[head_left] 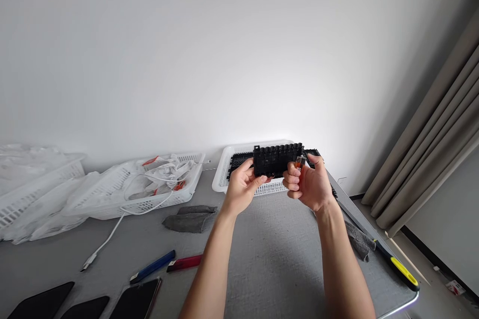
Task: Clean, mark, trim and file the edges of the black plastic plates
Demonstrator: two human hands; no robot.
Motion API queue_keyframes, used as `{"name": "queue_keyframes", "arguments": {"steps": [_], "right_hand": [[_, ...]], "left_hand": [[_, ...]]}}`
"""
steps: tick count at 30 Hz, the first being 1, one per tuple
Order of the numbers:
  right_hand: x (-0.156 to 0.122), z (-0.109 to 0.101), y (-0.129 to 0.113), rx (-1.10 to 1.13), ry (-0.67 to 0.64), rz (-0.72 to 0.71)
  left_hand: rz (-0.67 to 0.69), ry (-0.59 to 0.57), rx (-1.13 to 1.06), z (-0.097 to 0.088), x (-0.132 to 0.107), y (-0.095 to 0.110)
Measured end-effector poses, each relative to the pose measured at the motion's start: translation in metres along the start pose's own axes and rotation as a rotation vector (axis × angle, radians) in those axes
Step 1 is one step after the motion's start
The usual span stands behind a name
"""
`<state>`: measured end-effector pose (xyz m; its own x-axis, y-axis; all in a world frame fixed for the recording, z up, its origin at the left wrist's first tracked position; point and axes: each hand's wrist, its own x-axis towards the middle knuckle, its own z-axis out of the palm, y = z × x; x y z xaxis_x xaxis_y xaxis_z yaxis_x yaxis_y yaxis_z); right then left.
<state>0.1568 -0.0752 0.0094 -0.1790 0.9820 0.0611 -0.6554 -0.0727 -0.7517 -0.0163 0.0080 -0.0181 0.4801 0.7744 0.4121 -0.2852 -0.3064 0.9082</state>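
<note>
My left hand point(242, 184) grips the left end of a black plastic part point(271, 159), which has a row of rounded notches along its top edge. The part is held up in front of a white basket. My right hand point(309, 182) is closed around an orange lighter point(300, 162) with a metal top, its thumb raised beside that top. The lighter is close to the right end of the black part; whether they touch, I cannot tell. The fingers of my right hand hide most of the lighter's body.
Behind my hands, the white basket point(220, 179) contains black plastic pieces. Left are another white basket point(192, 187) with bags and a cable, a grey cloth point(190, 220), blue point(153, 266) and red point(184, 262) box cutters, and phones point(135, 300). A yellow-black handled tool point(402, 269) lies along the right edge.
</note>
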Motion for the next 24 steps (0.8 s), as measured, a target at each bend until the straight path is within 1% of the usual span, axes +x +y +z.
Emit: {"name": "queue_keyframes", "arguments": {"steps": [6, 11, 19, 24], "right_hand": [[0.008, 0.019, 0.017, -0.034, -0.080, 0.096], [0.014, 0.023, 0.027, -0.048, -0.166, 0.170], [0.017, 0.021, 0.027, -0.057, -0.147, 0.219], [0.017, 0.020, 0.026, -0.017, -0.115, 0.195]], "left_hand": [[0.023, -0.019, 0.103, 0.003, 0.000, -0.001], [0.023, -0.063, 0.190, 0.002, -0.002, -0.005], [0.044, -0.080, 0.247, 0.004, -0.005, -0.002], [0.034, -0.060, 0.221, 0.003, -0.002, -0.004]]}}
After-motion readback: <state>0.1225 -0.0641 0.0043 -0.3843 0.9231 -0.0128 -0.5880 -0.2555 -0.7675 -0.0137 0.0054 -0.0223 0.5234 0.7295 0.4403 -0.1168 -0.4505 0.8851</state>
